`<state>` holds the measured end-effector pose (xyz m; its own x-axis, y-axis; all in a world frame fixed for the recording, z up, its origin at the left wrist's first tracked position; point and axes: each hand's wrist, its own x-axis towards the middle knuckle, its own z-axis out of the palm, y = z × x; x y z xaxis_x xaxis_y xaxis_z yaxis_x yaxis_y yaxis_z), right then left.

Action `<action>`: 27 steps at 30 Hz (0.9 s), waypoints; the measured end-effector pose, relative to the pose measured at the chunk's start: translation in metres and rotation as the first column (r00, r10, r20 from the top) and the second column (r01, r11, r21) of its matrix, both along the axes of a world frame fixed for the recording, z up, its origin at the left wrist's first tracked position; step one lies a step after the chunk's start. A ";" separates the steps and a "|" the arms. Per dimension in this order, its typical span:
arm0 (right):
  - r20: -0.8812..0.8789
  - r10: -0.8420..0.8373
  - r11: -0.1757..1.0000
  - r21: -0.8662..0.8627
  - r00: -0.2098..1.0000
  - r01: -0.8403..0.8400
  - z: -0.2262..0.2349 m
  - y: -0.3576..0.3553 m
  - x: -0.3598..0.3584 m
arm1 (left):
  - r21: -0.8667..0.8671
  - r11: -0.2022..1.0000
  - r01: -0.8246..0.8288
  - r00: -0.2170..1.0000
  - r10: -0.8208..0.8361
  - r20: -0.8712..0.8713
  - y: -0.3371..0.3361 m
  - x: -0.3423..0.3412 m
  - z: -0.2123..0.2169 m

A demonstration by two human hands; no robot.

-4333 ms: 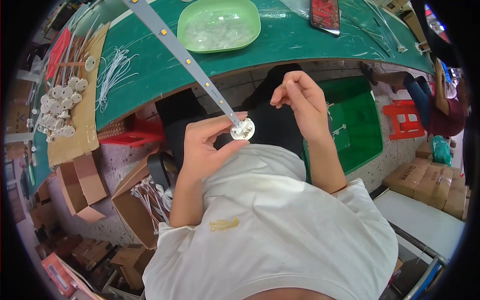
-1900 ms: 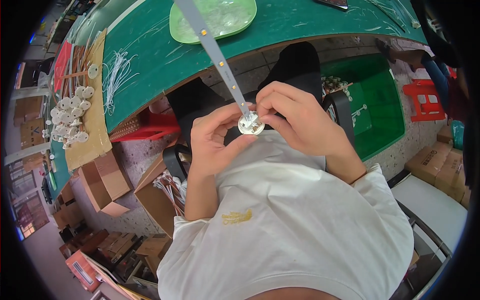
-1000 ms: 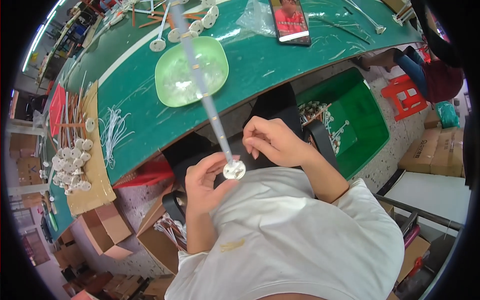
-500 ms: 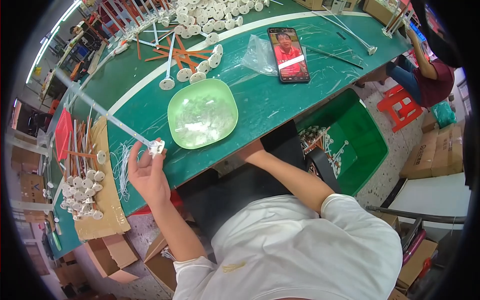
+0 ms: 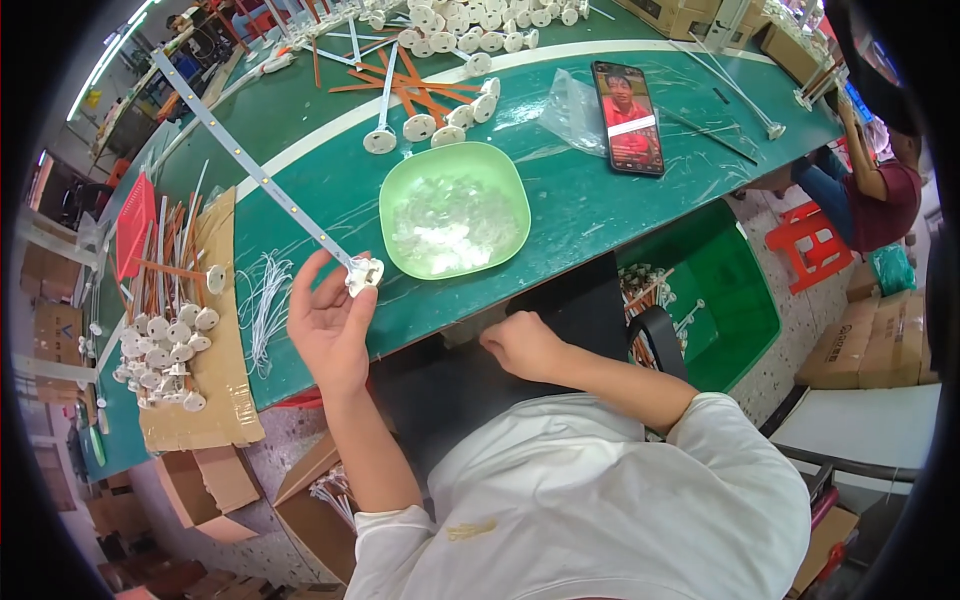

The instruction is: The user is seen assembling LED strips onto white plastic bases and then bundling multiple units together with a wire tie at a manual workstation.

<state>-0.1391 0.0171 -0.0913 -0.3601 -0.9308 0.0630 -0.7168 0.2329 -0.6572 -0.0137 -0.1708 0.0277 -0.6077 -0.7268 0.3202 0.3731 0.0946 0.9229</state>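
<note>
My left hand (image 5: 335,325) pinches the white round end cap of an LED strip light (image 5: 258,172). The strip's narrow bar, dotted with small yellow LEDs, slants up and away to the far left. Low in front of the table's near edge, my right hand (image 5: 525,345) is closed, its fingers curled; something pale and blurred shows beside the fingertips, and I cannot make out what they hold. Between and beyond the hands sits a light green bowl (image 5: 390,205) holding many small clear plastic pieces (image 5: 450,225). Thin white wires (image 5: 265,310) lie left of my left hand.
A phone (image 5: 630,118) and a clear plastic bag (image 5: 575,110) lie beyond the bowl. More capped strips (image 5: 170,340) rest on cardboard (image 5: 225,400) at left; others are piled at the back. A green bin (image 5: 735,300) stands at right, near another person (image 5: 870,185).
My right hand has come out from under the table edge, now closed in front of it. My left hand keeps hold of the LED strip light. The whole view has shifted slightly.
</note>
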 end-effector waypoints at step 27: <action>-0.110 0.595 0.801 0.168 0.796 -0.575 0.185 -0.119 -0.132 | 0.007 0.977 0.214 0.977 -0.214 0.018 -0.031 -0.036 0.047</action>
<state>-0.2712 -0.1023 0.0934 0.2605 -0.9639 -0.0553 -0.8285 -0.1937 -0.5254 -0.0502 -0.2019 0.0749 -0.7551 -0.5808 0.3042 0.3671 0.0100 0.9301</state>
